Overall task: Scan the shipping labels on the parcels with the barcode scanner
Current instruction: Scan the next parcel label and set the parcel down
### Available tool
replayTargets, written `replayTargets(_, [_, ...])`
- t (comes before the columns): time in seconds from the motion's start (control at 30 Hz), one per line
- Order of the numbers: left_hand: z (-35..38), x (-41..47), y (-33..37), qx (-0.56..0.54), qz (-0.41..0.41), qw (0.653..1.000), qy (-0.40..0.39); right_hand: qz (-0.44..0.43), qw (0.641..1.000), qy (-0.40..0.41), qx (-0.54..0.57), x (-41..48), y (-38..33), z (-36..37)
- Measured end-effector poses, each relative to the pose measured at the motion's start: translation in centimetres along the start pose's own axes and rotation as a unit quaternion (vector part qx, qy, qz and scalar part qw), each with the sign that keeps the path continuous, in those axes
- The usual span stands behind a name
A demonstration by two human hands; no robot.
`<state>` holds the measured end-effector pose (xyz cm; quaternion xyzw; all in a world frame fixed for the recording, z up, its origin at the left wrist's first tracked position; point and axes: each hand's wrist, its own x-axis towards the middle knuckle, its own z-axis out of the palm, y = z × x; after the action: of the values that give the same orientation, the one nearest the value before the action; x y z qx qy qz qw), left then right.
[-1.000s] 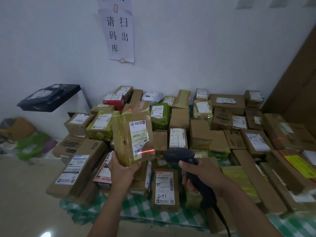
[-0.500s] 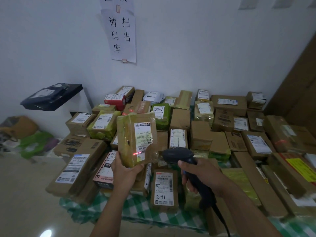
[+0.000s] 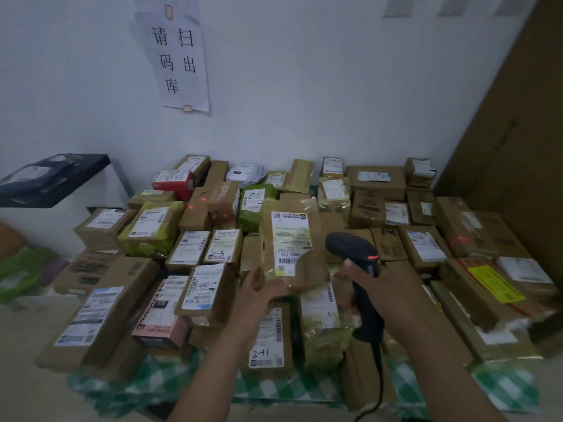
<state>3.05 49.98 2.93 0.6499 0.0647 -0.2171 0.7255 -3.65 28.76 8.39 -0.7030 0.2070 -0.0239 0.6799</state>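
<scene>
My L hand pinches bottom edge of pouch parcel, upright, just left of scanner. R hand clamped on its grip. Prob light, soft, slick film; I hold low, off label.

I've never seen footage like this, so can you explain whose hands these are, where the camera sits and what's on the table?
There is no machine here: a person wears a camera on the head, so the one picture looks forward and down at their own arms. The left hand holds up a brown bagged parcel, its white shipping label facing the camera. The right hand grips a black barcode scanner, its cable hanging down. Below, a green checked tablecloth is crowded with labelled boxes and bags. A paper sign hangs on the wall.
</scene>
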Motion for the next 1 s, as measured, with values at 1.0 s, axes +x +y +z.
replayTargets(1.0, [0.2,2.3,-13.1,0.590,-0.048,0.791,0.154,-0.088,0.957,0.089,-0.263,-1.0,3.6,-1.4])
